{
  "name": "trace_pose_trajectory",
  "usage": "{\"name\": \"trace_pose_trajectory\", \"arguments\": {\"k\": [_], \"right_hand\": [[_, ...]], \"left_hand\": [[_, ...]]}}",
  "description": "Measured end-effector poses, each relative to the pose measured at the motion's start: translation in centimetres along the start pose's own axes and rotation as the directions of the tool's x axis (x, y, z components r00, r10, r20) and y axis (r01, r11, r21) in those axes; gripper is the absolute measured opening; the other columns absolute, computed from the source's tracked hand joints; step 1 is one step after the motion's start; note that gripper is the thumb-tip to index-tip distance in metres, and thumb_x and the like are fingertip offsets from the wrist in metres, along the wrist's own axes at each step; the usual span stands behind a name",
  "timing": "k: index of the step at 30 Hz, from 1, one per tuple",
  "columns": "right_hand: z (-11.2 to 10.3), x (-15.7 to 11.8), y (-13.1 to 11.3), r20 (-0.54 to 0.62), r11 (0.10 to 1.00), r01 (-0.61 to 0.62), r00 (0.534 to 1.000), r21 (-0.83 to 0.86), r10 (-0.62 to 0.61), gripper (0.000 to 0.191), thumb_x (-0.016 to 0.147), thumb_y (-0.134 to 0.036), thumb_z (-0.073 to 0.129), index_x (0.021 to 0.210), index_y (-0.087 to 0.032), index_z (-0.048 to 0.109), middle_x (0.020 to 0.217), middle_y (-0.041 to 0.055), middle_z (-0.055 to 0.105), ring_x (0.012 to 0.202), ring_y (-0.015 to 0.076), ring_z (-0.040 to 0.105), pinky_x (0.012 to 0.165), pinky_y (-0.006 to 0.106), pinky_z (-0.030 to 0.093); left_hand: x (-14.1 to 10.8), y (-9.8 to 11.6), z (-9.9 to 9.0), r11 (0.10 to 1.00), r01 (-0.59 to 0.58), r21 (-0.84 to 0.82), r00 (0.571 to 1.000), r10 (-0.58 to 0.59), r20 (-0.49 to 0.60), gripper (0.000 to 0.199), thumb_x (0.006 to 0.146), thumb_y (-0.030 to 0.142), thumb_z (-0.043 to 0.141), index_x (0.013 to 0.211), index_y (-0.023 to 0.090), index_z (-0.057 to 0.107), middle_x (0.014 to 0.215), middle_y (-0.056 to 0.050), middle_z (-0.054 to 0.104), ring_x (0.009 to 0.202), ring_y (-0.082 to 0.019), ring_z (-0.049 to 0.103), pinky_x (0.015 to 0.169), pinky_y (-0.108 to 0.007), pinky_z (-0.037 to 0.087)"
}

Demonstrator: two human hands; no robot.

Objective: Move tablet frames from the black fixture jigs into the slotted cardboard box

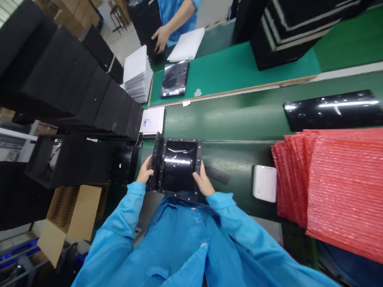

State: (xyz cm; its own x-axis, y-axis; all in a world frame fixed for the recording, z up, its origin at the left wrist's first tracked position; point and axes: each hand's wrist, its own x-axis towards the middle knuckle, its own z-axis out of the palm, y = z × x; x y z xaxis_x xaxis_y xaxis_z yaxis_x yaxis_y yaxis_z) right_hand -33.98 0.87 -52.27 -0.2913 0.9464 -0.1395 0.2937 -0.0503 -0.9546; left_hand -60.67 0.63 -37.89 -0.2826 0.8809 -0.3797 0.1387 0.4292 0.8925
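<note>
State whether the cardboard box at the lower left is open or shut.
Open. The cardboard box has its flaps splayed outward, and rows of brown, ridged contents show inside.

One view, worn on the head, which faces forward and steeply down.
It looks from above the blue jacket (pixel 179 243), whose front fills the lower middle, quite near. The left hand (pixel 145 171) and the right hand (pixel 204 181) come just below the centre. The view is wide: it reaches from the black boxes (pixel 74 83) at left to the red bubble bags (pixel 344 191) at right, and, farther, to a co-worker (pixel 179 18), cut by the upper edge.
</note>
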Motion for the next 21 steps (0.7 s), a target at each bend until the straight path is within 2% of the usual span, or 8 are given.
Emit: {"name": "trace_pose_trajectory", "arguments": {"k": [3,6,8,10,12,16,18,21], "right_hand": [[0.4,-0.5,-1.9,0.005,0.986,0.043,0.999,-0.162,-0.043,0.091,0.087,-0.063,0.041,0.153,-0.013,0.002,0.157,0.0161,0.014,0.143,0.0311,0.023,0.111,0.051,0.031],[-1.2,-1.6,-4.1,0.07,0.904,0.132,0.991,-0.407,-0.113,0.075,0.089,-0.051,0.046,0.15,-0.013,0.026,0.156,0.0166,0.018,0.124,0.0375,0.049,0.097,0.052,0.046],[-1.7,-2.7,-5.6,0.132,0.884,0.132,0.988,-0.449,-0.081,0.059,0.089,-0.045,0.045,0.142,-0.018,0.044,0.155,0.0144,0.023,0.096,0.0322,0.064,0.08,0.048,0.054],[-1.6,-3.5,-6.7,0.148,0.947,0.065,0.989,-0.315,-0.018,0.056,0.084,-0.047,0.052,0.134,-0.022,0.052,0.155,0.0137,0.022,0.072,0.0218,0.065,0.069,0.043,0.056],[-1.1,-3.7,-7.2,0.073,0.997,-0.082,0.994,-0.014,0.083,0.062,0.078,-0.053,0.059,0.132,-0.025,0.053,0.153,0.0143,0.028,0.062,0.0141,0.06,0.064,0.038,0.057],[-0.5,-1.6,-7.4,-0.046,0.782,-0.298,0.923,0.547,0.383,0.062,0.07,-0.058,0.064,0.125,-0.029,0.056,0.112,0.0051,0.064,0.059,0.0104,0.056,0.058,0.028,0.053],[-0.2,0.2,-7.8,-0.064,0.749,-0.319,0.9,0.581,0.432,0.062,0.061,-0.059,0.07,0.113,-0.026,0.062,0.085,0.001,0.066,0.058,0.0121,0.055,0.054,0.026,0.049],[0.6,2.4,-9.7,-0.164,0.859,-0.363,0.882,0.36,0.441,0.056,0.048,-0.062,0.073,0.084,-0.02,0.067,0.064,0.0017,0.062,0.061,0.0183,0.056,0.056,0.031,0.047]], "left_hand": [[1.3,-2.4,1.0,0.993,0.113,-0.031,0.992,-0.114,-0.054,0.074,0.042,0.013,0.051,0.116,0.016,0.06,0.115,-0.007,0.066,0.117,-0.03,0.055,0.099,-0.039,0.045],[1.4,-3.5,2.0,0.992,0.128,0.017,0.988,-0.126,-0.085,0.06,0.048,0.016,0.055,0.108,0.016,0.063,0.102,-0.004,0.07,0.106,-0.028,0.06,0.097,-0.039,0.046],[1.4,-3.8,2.3,0.991,0.119,0.053,0.989,-0.113,-0.095,0.054,0.052,0.017,0.059,0.106,0.016,0.064,0.101,-0.004,0.07,0.106,-0.028,0.06,0.1,-0.039,0.044],[1.5,-3.9,2.4,0.992,0.112,0.061,0.99,-0.107,-0.09,0.053,0.055,0.017,0.063,0.108,0.015,0.064,0.106,-0.005,0.069,0.11,-0.027,0.059,0.103,-0.038,0.041],[1.7,-4.0,2.5,0.993,0.106,0.051,0.992,-0.103,-0.07,0.055,0.058,0.015,0.063,0.113,0.014,0.062,0.113,-0.007,0.068,0.113,-0.027,0.058,0.105,-0.038,0.04],[1.9,-4.4,2.5,0.994,0.091,0.061,0.995,-0.089,-0.038,0.058,0.064,0.011,0.061,0.122,0.013,0.058,0.124,-0.01,0.062,0.119,-0.027,0.054,0.109,-0.039,0.036],[1.9,-4.7,2.8,0.995,0.071,0.071,0.997,-0.07,-0.018,0.059,0.067,0.01,0.059,0.126,0.013,0.055,0.129,-0.011,0.059,0.121,-0.026,0.053,0.11,-0.038,0.035],[1.9,-5.4,3.2,0.997,0.04,0.072,0.999,-0.041,0.016,0.06,0.07,0.01,0.058,0.13,0.011,0.052,0.134,-0.015,0.054,0.124,-0.026,0.051,0.11,-0.037,0.035]]}}
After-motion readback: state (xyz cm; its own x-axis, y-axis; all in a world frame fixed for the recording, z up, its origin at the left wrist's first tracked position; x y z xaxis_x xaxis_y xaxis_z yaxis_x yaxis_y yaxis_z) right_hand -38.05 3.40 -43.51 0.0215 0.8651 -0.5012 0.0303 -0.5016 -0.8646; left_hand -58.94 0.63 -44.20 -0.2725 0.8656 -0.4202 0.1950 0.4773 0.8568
